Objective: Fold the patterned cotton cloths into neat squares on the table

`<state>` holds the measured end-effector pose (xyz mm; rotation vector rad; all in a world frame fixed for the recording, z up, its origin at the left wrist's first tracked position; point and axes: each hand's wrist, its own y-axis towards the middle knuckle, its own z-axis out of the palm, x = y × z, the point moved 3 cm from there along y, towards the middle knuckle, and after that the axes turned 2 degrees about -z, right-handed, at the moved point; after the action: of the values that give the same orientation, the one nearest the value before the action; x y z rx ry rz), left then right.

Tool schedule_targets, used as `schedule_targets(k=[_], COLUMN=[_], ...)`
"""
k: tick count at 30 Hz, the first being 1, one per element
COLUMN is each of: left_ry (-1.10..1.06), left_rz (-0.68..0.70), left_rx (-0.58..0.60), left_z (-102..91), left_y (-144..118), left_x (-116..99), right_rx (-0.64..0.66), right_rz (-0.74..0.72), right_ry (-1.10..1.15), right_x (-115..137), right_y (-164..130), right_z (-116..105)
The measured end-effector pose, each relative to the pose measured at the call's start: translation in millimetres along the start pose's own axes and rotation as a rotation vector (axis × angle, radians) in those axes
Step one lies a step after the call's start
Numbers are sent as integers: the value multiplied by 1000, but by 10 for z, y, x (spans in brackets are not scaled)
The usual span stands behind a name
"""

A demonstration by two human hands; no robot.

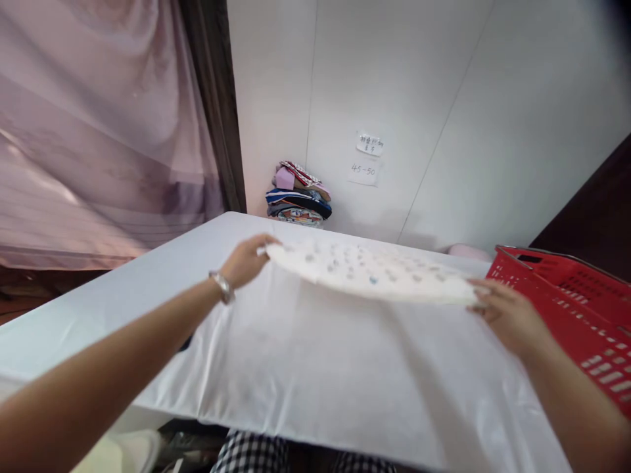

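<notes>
White cloth [374,272] w/ small printed dots, held stretched just above the counter [315,368] — left hand [246,261] pinches one end, right hand [507,315] pinches the other, fingers closed on the edges. It sags a bit in the middle, so soft, thin, light; prob. no stiffness at all and not fragile. Likely slides easily on the smooth white counter cover. Best hold looks like the corners or edge hems, as now — a grip in the middle would bunch it. Red basket [572,315] sits at the right, touching or just beside the right hand's end of the cloth. Stack of folded clothes [298,197] at the far wall, well apart.
</notes>
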<state>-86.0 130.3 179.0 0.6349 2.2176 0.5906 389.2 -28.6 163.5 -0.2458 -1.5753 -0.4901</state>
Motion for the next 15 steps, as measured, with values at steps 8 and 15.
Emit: schedule_targets(k=[8, 15], left_ry=[79, 78], left_rz=[-10, -51], left_rx=[300, 226], left_z=[745, 704], left_y=[-1634, -1832], left_x=[631, 490], right_rx=[121, 42], right_rz=[573, 433], right_ry=[-10, 4], right_x=[-1523, -1402], right_y=[-1093, -1098], right_z=[-86, -248])
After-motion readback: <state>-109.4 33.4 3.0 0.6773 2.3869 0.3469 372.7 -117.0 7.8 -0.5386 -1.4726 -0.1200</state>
